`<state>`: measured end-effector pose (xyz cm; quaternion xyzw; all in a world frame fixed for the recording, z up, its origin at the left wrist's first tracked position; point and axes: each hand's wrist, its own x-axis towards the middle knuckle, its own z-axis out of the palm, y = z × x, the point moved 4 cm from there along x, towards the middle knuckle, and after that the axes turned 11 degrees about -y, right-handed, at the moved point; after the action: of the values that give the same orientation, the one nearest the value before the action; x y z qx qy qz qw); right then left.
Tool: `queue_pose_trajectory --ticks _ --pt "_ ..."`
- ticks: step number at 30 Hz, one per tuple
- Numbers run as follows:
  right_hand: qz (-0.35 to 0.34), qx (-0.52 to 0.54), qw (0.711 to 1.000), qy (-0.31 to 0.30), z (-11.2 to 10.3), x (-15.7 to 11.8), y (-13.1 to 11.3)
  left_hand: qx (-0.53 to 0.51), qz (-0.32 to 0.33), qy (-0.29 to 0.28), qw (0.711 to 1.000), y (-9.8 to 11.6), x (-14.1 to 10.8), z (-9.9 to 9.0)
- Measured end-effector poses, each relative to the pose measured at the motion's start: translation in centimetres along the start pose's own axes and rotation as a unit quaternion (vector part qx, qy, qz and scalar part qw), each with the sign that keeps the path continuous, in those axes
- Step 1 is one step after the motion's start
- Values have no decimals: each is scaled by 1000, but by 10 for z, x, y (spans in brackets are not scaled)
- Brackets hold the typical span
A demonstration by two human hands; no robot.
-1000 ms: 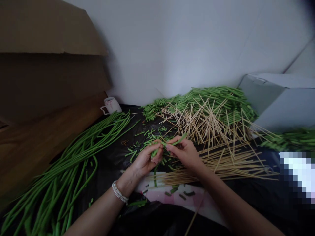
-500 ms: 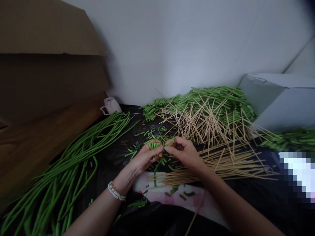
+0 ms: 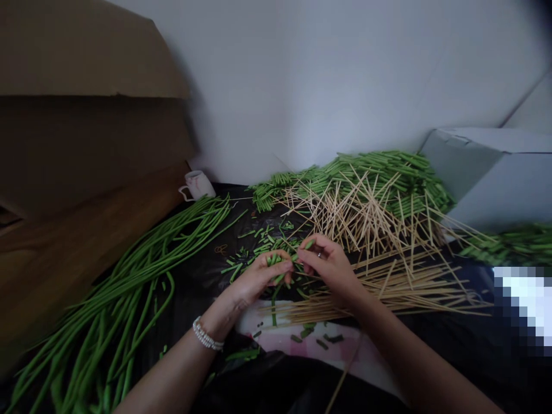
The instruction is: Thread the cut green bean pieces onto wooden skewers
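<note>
My left hand (image 3: 259, 277) is closed around several cut long bean pieces (image 3: 272, 260), their green ends showing between thumb and fingers. Just to its right, my right hand (image 3: 331, 265) pinches a short green bean piece (image 3: 309, 244) between thumb and fingertips. The fingertips of both hands almost meet, and whether a skewer runs between them is unclear. Loose bean scraps (image 3: 265, 244) lie behind and beneath the hands. Bare bamboo skewers (image 3: 397, 287) lie in a bundle beside my right forearm.
Whole long beans (image 3: 142, 270) stretch along the left side. At the back, a heap of bean pieces (image 3: 388, 172) has many skewers (image 3: 362, 213) sticking out. A white mug (image 3: 199, 185) lies near a cardboard box (image 3: 95, 132). A pale box (image 3: 483, 172) stands at right; black plastic (image 3: 190, 305) covers the surface.
Both hands have shifted slightly right, and a small gap has opened between their fingertips. The bean piece in my right hand has turned; the view has moved a little.
</note>
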<state>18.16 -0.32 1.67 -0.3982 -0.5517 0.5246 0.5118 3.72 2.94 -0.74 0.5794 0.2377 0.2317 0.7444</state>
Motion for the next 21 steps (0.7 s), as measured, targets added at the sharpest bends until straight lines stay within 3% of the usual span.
queue_pose_trajectory --ticks 5,9,13,17,21 --pt "-8 -19 1000 9 -1 1 5 -157 65 43 984 2 3 -2" --pt "-11 -98 995 6 5 -1 13 -248 105 93 958 5 6 -16" --pt "-70 -197 976 -55 15 -4 10 -163 94 152 970 5 5 -26" --pt "-125 -353 923 -82 18 -8 4 -5 33 125 992 1 4 -17" --pt "-124 -560 817 -62 19 -11 4 90 15 74 993 1 4 -10"
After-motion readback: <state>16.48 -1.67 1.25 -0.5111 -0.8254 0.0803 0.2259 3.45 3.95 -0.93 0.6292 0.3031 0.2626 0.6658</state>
